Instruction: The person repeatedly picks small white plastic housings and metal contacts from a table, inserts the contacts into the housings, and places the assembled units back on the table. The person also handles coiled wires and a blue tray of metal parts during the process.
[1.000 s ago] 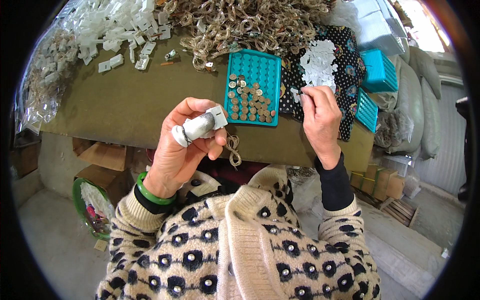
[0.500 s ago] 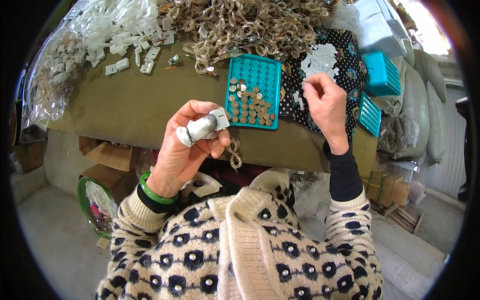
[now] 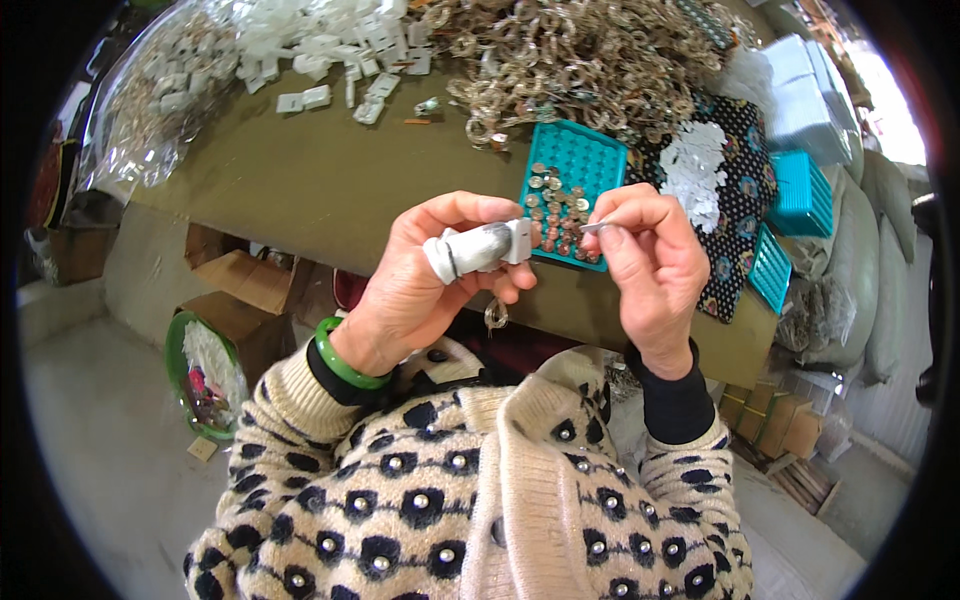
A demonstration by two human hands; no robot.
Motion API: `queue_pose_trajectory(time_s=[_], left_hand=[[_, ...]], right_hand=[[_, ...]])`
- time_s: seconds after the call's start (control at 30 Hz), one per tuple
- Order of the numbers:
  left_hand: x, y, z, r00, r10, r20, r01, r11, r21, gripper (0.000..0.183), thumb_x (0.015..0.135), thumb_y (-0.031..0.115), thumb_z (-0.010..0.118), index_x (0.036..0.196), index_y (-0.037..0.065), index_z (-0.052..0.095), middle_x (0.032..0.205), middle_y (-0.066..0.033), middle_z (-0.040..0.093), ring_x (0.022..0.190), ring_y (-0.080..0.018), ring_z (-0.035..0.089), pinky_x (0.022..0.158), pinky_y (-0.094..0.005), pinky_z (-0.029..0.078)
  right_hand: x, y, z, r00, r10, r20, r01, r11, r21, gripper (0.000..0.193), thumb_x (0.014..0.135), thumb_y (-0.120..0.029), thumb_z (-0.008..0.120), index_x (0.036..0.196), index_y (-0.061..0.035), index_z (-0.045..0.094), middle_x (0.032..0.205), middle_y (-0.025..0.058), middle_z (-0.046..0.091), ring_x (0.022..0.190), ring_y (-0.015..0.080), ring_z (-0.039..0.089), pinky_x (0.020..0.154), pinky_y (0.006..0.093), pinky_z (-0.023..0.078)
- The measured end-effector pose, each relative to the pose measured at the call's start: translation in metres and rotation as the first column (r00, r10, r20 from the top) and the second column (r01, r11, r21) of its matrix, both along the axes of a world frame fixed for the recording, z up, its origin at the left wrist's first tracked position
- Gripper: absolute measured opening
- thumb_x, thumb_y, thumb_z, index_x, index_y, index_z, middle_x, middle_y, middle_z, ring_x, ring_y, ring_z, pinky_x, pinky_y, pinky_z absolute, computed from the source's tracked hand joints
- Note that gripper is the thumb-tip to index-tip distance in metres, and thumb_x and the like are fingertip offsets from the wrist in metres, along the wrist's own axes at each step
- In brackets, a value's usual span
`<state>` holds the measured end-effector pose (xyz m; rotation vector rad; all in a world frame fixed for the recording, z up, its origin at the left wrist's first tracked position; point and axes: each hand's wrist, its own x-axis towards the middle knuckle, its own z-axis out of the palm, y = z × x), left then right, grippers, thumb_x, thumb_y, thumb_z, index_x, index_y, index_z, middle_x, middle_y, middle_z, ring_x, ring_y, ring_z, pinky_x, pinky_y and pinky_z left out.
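My left hand (image 3: 405, 265) grips a small white plastic casing (image 3: 518, 241) above the table's front edge. A white, black-smudged cover (image 3: 470, 250) with a dark band wraps one of its digits. Below those fingers hangs a small coil of thin wire (image 3: 496, 314). Close by on the right, my right hand (image 3: 655, 265) pinches a small flat white piece (image 3: 596, 227) between thumb and finger, just apart from the casing. Behind both hands lies a teal tray (image 3: 600, 150) with round metal button cells (image 3: 553, 205) in its near part, some hidden by my right fingers.
Flat white pieces (image 3: 695, 165) are heaped on a dark patterned cloth (image 3: 748, 180). Coiled wires (image 3: 590, 60) and white casings (image 3: 330, 40) pile up at the back. Teal trays (image 3: 800, 195) stack at the right. A clear bag (image 3: 150, 110) sits at the far left.
My right hand has moved left and nearer from the white pieces to beside my left hand, with a flat piece in its pinch. The view has shifted, so the table appears farther right.
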<state>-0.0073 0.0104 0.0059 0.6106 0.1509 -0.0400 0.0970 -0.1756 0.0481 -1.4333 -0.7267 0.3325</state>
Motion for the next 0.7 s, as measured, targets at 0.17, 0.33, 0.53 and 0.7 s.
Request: queue_pose_trajectory(time_s=[0.17,0.33,0.53,0.7], left_hand=[[-0.004,0.003,-0.001,0.999,0.027,0.019,-0.024,0.992,-0.125,0.036,0.094,0.028,0.066,0.121,0.004,0.060,0.106,-0.0181,0.068,0.080,-0.0231,0.070,0.067,-0.0329,0.061],[-0.005,0.007,-0.004,1.000,-0.016,-0.025,0.010,0.975,-0.222,0.032,0.096,0.022,0.063,0.123,0.004,0.060,0.104,-0.0165,0.068,0.080,-0.0210,0.070,0.073,-0.0357,0.061],[-0.004,0.005,-0.007,0.999,-0.003,-0.044,-0.009,0.961,-0.278,0.029,0.096,0.018,0.063,0.121,0.003,0.061,0.104,-0.0139,0.069,0.081,-0.0210,0.070,0.076,-0.0350,0.061],[-0.001,0.005,-0.009,0.998,0.028,-0.056,-0.043,0.955,-0.292,0.026,0.096,0.016,0.063,0.118,0.004,0.063,0.104,-0.0125,0.070,0.081,-0.0211,0.071,0.077,-0.0341,0.061]], right_hand=[[-0.013,0.028,-0.009,0.976,-0.041,0.215,0.054,0.997,-0.055,0.013,0.084,0.008,0.059,0.092,-0.0013,0.056,0.092,0.0094,0.059,0.077,0.0150,0.055,0.070,0.0257,0.045],[-0.014,0.037,-0.015,0.951,-0.037,0.308,0.067,0.994,-0.085,0.012,0.084,0.008,0.060,0.092,-0.0010,0.057,0.090,0.0097,0.059,0.075,0.0159,0.055,0.067,0.0266,0.046],[-0.013,0.040,-0.018,0.943,-0.063,0.326,0.104,0.989,-0.110,0.011,0.084,0.007,0.060,0.092,0.0001,0.057,0.089,0.0107,0.060,0.076,0.0174,0.057,0.070,0.0280,0.048],[-0.013,0.042,-0.017,0.928,-0.030,0.371,0.087,0.987,-0.136,0.010,0.084,0.007,0.060,0.091,0.0001,0.058,0.089,0.0111,0.060,0.076,0.0182,0.058,0.070,0.0284,0.048]])
